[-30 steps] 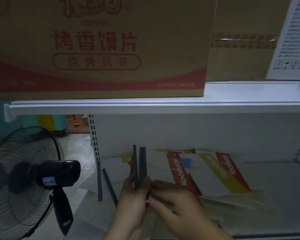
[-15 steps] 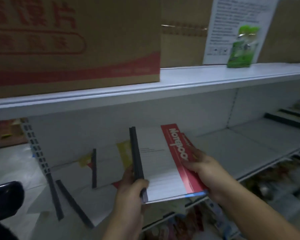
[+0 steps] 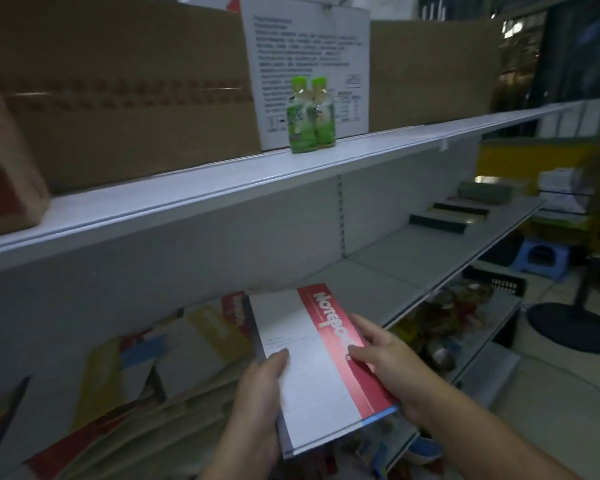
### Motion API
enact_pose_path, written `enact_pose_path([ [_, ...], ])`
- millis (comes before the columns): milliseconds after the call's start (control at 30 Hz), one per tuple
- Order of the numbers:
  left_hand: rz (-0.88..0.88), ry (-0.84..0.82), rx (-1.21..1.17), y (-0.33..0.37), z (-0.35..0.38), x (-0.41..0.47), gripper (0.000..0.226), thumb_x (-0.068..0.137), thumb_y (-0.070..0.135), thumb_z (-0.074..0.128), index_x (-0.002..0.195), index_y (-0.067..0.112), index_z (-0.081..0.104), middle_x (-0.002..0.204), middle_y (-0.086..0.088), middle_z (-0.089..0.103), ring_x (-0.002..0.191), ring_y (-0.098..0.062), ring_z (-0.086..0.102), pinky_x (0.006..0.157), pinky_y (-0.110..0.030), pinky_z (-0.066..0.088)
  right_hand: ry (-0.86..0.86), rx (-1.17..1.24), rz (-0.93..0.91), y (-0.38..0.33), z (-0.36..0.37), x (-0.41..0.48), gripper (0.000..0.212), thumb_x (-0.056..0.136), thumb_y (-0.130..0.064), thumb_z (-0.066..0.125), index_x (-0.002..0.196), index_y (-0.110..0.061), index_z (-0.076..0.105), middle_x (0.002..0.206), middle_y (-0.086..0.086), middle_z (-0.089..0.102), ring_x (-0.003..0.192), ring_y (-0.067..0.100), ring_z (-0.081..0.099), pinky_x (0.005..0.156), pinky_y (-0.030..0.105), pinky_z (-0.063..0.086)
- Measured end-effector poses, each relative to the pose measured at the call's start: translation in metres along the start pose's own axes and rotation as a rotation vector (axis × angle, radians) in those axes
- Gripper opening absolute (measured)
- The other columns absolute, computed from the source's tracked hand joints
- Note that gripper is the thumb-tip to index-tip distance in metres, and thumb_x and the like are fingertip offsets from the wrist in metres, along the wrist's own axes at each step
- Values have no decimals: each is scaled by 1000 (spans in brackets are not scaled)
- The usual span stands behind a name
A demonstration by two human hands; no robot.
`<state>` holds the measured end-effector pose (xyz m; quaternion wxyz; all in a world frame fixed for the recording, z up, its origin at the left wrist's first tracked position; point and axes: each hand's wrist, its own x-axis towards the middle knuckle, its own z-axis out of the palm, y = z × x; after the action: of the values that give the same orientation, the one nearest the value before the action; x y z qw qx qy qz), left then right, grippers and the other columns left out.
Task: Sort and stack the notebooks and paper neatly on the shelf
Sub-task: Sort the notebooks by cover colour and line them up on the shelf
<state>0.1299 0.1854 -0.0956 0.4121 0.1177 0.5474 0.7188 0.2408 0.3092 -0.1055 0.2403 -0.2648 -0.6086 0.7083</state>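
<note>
I hold a small stack of notebooks (image 3: 312, 372), white cover with a red band, in front of the middle shelf (image 3: 388, 275). My left hand (image 3: 257, 407) grips its left spine edge, thumb on the cover. My right hand (image 3: 392, 368) holds the right red edge, fingers over the cover. More notebooks and paper (image 3: 146, 372) with yellow, red and blue bands lie scattered on the shelf to the left. A dark strip (image 3: 4, 424) lies at the far left.
The upper shelf (image 3: 222, 174) carries cardboard boxes (image 3: 125, 98), a white box (image 3: 309, 57) and two green bottles (image 3: 310, 116). Dark flat items (image 3: 447, 216) lie far right on the middle shelf. Below are packaged goods (image 3: 444, 317); a fan base (image 3: 575, 327) stands on the floor.
My view has swung right along the shelf. The notebook stack, first held upright on edge, now lies flat, cover up, and has moved right with both hands.
</note>
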Motion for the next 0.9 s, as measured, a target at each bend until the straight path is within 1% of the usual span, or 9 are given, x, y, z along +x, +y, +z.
enact_pose_path([
  [100,-29,-28,24,-22,49,12,24,95,12,47,112,2,59,94,-24,72,81,-41,70,68,-46,57,87,1,15,-2,-59,-8,34,95,4,42,102,-25,58,82,-6,75,64,17,69,60,28,55],
  [167,-68,-67,47,-41,89,20,26,96,14,47,116,1,57,94,-24,72,81,-41,70,68,-45,56,178,4,16,-2,-103,-17,34,94,1,45,112,-25,57,95,2,73,72,20,70,67,33,55],
  [267,-90,-112,87,-61,130,31,25,97,16,48,115,3,57,89,-21,73,76,-38,71,65,-43,56,324,29,41,-1,-152,-27,26,94,-6,49,114,-20,60,100,9,72,81,26,69,75,40,54],
  [367,-131,-139,117,-86,181,43,25,97,17,48,116,2,56,87,-20,72,71,-35,70,55,-37,55,395,54,30,-1,-205,-42,24,94,-6,49,112,-17,61,99,11,71,76,22,65,66,31,50],
  [500,-201,-187,132,-115,241,57,26,98,15,47,120,1,52,89,-18,70,69,-34,68,50,-35,54,442,17,49,1,-254,-54,27,93,2,47,105,-17,61,97,8,73,71,18,68,64,29,52],
  [633,-238,-247,153,-138,292,78,27,98,17,47,121,3,52,98,-20,70,82,-39,68,66,-43,57,527,-13,53,0,-298,-52,34,92,6,42,97,-20,62,89,3,75,63,12,69,52,22,50],
  [733,-251,-291,160,-153,326,104,30,98,23,48,121,4,54,99,-20,71,85,-40,69,81,-52,55,642,-46,65,-3,-330,-37,36,90,6,43,100,-22,63,87,2,75,66,17,70,53,23,50],
  [833,-248,-295,161,-165,363,136,30,99,26,48,119,5,53,98,-17,70,86,-37,68,78,-43,54,758,-91,57,-10,-367,-10,37,88,7,44,91,-25,63,77,-4,74,62,17,69,54,24,51],
  [900,-200,-271,181,-168,385,161,30,98,29,48,119,9,52,97,-12,68,87,-32,67,80,-40,52,785,-121,53,-17,-390,14,36,89,6,43,101,-21,63,80,-3,73,57,14,67,49,20,47],
])
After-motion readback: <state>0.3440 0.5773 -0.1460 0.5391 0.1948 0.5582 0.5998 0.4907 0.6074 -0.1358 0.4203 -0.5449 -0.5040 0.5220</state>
